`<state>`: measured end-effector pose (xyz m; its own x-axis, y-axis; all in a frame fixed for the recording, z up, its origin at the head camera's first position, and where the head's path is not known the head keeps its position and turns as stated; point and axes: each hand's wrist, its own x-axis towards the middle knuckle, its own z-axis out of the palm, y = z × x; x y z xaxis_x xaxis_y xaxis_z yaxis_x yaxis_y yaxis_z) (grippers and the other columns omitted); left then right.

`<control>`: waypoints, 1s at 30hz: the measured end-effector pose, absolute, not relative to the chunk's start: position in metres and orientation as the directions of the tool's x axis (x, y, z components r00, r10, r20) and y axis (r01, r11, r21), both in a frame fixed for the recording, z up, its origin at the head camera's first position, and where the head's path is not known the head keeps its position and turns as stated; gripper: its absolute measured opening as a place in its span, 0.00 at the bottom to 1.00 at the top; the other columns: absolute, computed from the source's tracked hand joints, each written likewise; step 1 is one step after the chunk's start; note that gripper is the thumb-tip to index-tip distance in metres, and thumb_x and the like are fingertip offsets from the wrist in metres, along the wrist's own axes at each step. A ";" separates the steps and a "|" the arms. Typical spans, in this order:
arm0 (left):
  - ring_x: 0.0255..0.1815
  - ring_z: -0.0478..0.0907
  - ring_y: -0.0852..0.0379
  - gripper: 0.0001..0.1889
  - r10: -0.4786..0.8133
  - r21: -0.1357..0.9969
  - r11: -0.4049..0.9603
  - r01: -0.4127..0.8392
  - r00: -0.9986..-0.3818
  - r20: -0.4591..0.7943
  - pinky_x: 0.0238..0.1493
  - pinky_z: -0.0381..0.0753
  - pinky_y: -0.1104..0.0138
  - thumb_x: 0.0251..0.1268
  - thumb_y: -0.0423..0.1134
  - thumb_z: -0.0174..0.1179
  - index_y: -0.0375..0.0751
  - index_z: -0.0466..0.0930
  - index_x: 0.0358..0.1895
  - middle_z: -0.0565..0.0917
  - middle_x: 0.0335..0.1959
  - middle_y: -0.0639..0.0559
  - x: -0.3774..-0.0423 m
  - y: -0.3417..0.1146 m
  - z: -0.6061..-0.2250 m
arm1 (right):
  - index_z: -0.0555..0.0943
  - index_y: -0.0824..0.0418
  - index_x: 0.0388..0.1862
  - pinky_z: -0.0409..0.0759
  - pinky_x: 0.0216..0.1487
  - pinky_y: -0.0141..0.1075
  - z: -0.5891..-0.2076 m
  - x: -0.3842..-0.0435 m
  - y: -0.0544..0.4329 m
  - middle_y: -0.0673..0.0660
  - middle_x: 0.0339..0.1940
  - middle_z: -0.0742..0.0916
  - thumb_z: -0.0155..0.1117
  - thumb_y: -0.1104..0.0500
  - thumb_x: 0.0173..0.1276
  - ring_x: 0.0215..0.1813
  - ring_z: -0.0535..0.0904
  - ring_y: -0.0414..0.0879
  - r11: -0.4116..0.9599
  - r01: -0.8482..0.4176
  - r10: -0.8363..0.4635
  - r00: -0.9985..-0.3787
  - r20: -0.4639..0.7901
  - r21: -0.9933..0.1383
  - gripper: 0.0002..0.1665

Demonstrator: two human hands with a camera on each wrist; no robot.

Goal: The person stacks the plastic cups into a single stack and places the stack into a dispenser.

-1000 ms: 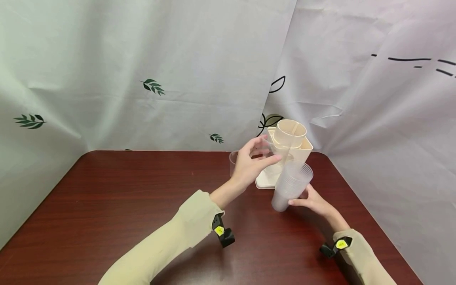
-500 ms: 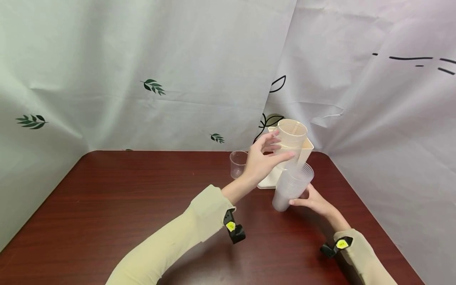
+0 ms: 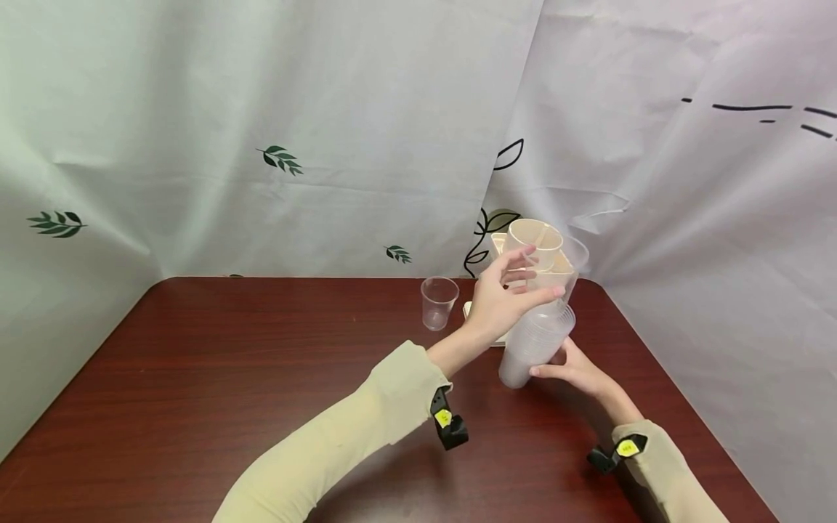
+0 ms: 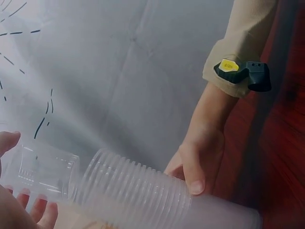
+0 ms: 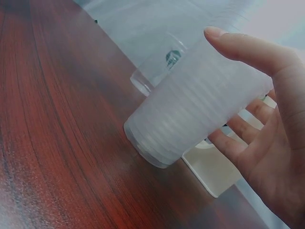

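Note:
My right hand (image 3: 567, 367) grips a tilted stack of clear ribbed plastic cups (image 3: 532, 345) just above the table, thumb on top in the right wrist view (image 5: 248, 47). The left hand (image 3: 543, 274) pinches the topmost clear cup (image 3: 570, 263), which sticks partly out of the stack's mouth. The left wrist view shows that single cup (image 4: 45, 171) drawn out of the stack (image 4: 138, 191), with left fingers (image 4: 28, 210) under it and the right hand (image 4: 200, 157) behind. One loose clear cup (image 3: 438, 301) stands upright on the table, left of both hands.
A cream holder (image 3: 535, 243) with a round top and a flat base stands at the back right of the dark red table (image 3: 261, 378), right behind the hands. White sheets hang close behind and to the right. Black trackers sit on both wrists.
The left hand left the loose cup standing on the table, moved right to the stack and now pinches the top cup, drawn partly out. The right hand barely moved.

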<state>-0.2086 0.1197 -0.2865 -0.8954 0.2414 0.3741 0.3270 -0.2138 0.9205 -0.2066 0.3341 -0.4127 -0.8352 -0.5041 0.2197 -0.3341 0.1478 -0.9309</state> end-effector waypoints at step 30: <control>0.60 0.77 0.59 0.34 0.372 0.950 0.054 0.308 -0.889 0.268 0.57 0.76 0.75 0.48 0.38 0.73 0.45 0.74 0.63 0.79 0.61 0.55 -0.210 0.126 -0.311 | 0.65 0.47 0.63 0.77 0.53 0.25 -0.412 -0.206 0.334 0.39 0.54 0.80 0.60 0.75 0.60 0.54 0.77 0.32 0.142 -0.344 -0.522 -0.823 0.225 -0.928 0.37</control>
<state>-0.2104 0.1260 -0.3106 -0.8890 0.3717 0.2675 0.3085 0.0542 0.9497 -0.2063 0.3338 -0.4125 -0.8230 -0.5216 0.2252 -0.3442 0.1424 -0.9280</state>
